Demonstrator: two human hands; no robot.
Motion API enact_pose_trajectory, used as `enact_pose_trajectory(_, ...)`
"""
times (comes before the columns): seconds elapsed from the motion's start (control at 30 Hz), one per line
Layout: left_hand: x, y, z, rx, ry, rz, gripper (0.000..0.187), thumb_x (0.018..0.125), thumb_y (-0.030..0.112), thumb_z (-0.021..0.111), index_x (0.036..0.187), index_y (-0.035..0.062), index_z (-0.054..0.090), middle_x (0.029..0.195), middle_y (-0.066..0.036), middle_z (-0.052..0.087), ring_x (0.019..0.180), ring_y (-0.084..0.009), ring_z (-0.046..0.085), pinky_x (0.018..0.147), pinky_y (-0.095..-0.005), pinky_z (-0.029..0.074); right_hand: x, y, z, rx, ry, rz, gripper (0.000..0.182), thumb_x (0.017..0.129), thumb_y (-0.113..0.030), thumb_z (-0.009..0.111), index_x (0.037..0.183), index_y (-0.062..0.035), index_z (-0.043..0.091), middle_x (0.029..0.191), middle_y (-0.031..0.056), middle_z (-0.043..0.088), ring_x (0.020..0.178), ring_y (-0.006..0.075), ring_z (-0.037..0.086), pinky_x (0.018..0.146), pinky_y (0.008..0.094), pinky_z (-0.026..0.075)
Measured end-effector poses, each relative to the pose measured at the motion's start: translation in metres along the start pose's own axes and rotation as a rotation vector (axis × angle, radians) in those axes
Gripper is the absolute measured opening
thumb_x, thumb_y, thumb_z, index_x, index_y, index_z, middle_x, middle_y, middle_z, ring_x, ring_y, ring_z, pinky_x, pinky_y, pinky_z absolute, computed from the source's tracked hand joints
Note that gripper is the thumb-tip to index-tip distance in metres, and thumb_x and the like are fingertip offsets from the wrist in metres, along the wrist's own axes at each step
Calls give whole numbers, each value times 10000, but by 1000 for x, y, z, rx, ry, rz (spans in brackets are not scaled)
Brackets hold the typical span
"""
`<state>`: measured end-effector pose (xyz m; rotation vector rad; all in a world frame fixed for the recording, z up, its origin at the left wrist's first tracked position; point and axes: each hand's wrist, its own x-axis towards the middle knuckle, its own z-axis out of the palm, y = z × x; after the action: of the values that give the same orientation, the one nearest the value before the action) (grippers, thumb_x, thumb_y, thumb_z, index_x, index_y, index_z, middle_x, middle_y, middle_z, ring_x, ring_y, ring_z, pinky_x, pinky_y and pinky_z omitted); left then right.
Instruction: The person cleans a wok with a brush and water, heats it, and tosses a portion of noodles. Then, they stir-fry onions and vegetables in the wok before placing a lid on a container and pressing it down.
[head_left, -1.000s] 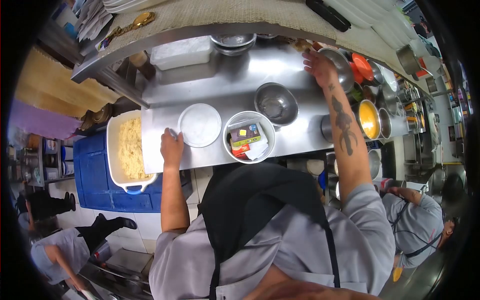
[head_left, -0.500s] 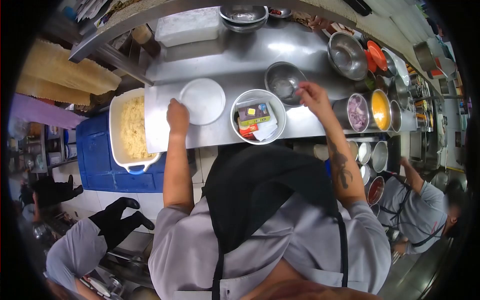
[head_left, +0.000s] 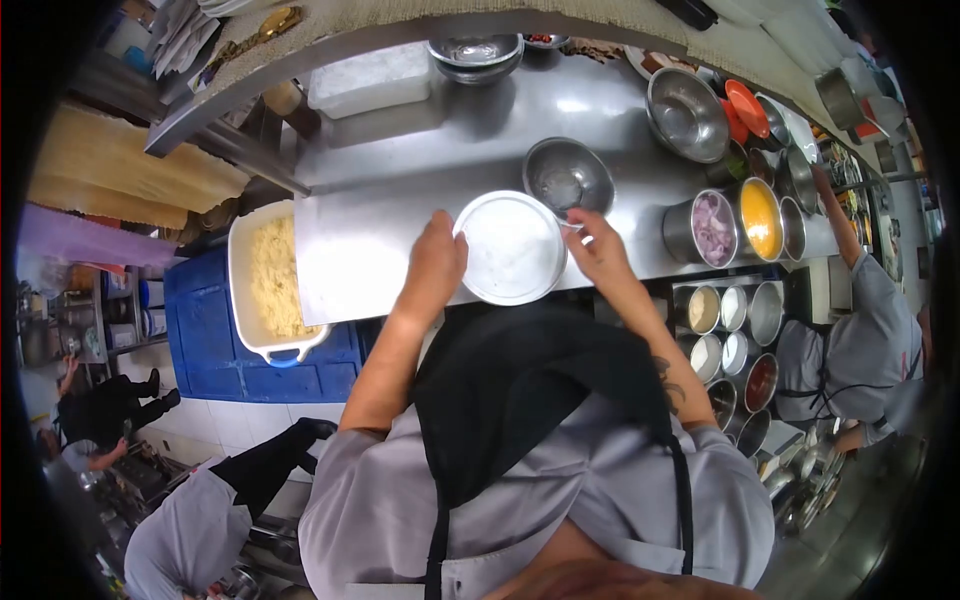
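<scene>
A round white lid [head_left: 510, 248] covers the spot where a white tub stood, near the counter's front edge. My left hand [head_left: 437, 262] is at the lid's left side, fingers closed on its rim. At the lid's upper right rim is my right hand [head_left: 597, 248], its thumb and fingers partly bent and apart; whether it touches the lid is hard to tell. Just behind the lid sits a metal bowl [head_left: 568, 178]. The boxes and packets seen inside the tub before are hidden under the lid.
Left of the steel counter [head_left: 370, 230] is a white bin of yellow food [head_left: 275, 275]. Pots of cut onion [head_left: 713, 230] and orange liquid [head_left: 762, 220] stand at right. A shelf edge [head_left: 400, 30] crosses above. Co-workers are at lower left [head_left: 190, 515] and right [head_left: 870, 335].
The lid has moved right from the bare counter onto the tub, with my left hand. My right hand has come down from beside the metal bowl to the lid's rim.
</scene>
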<state>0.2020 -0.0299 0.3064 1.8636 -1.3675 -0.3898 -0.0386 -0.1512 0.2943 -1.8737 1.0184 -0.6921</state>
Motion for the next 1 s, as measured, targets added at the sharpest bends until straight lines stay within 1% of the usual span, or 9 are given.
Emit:
enact_pose_trajectory(0.03, -2, -2, 5, -4, -12, 12, 190, 832, 38, 596, 944, -29, 457, 846, -272, 545, 778, -462, 565, 684, -500, 465, 0, -3, 3, -91, 9, -50, 363, 873, -192, 634, 1144, 40, 568, 1070, 205, 598, 905, 307, 605, 774, 366, 493)
enact_pose_trajectory(0.13, -7, -7, 9, 81, -62, -5, 216, 812, 50, 602, 987, -18, 495, 929, -257, 538, 845, -450, 549, 747, -477, 467, 5, -25, 8, -313, -19, -201, 416, 848, -162, 621, 1178, 74, 527, 1136, 263, 545, 1053, 431, 521, 916, 456, 428)
enact_pose_trajectory(0.27, -2, -4, 13, 10, 12, 41, 238, 816, 75, 618, 1015, -6, 517, 964, -239, 505, 848, -431, 538, 747, -469, 464, 15, -19, 32, -416, -25, -405, 470, 800, -117, 630, 1191, 99, 485, 1183, 324, 489, 1069, 480, 489, 932, 496, 408)
enact_pose_trajectory(0.47, -2, -31, 22, 29, 70, -11, 248, 839, 215, 681, 1030, 89, 586, 845, -151, 576, 731, -296, 613, 653, -387, 502, 19, -24, 47, -588, -43, -440, 536, 815, -189, 634, 1248, 82, 470, 1297, 305, 417, 1188, 467, 416, 992, 523, 347)
enact_pose_trajectory(0.57, 4, -36, 15, -101, -60, -222, 250, 896, 266, 624, 1017, 49, 595, 886, -125, 579, 760, -276, 604, 674, -383, 491, 18, -23, 56, -668, -76, -486, 530, 833, -227, 615, 1252, 69, 480, 1335, 299, 392, 1235, 464, 378, 1012, 547, 314)
enact_pose_trajectory(0.63, 14, -39, -8, -730, -140, -673, 379, 956, 393, 519, 1102, 49, 581, 901, -88, 577, 773, -222, 598, 696, -360, 494, 21, -18, 59, -682, -130, -476, 521, 846, -247, 592, 1254, 57, 481, 1342, 291, 382, 1260, 469, 350, 1021, 560, 289)
enact_pose_trajectory(0.67, 18, -47, -13, -934, -92, -697, 430, 979, 417, 448, 1141, 32, 550, 924, -88, 581, 806, -225, 607, 722, -360, 498, 21, -21, 59, -683, -129, -453, 513, 842, -242, 597, 1248, 52, 486, 1336, 286, 386, 1256, 465, 354, 1020, 560, 287)
enact_pose_trajectory(0.8, 15, -51, -48, -1257, 32, -609, 540, 1012, 457, 300, 1226, -10, 465, 1040, -128, 563, 956, -270, 603, 850, -387, 479, 23, -36, 58, -674, -101, -516, 460, 833, -186, 612, 1222, 39, 511, 1303, 270, 422, 1211, 447, 401, 1016, 546, 306)
enact_pose_trajectory(1.0, 5, -5, -65, -1236, 193, -418, 570, 1007, 475, 286, 1257, -10, 452, 1231, -156, 492, 1100, -303, 553, 912, -410, 451, 47, -80, 79, -212, -321, -726, 429, 806, -156, 649, 1178, 28, 541, 1204, 211, 490, 1098, 383, 479, 921, 456, 402)
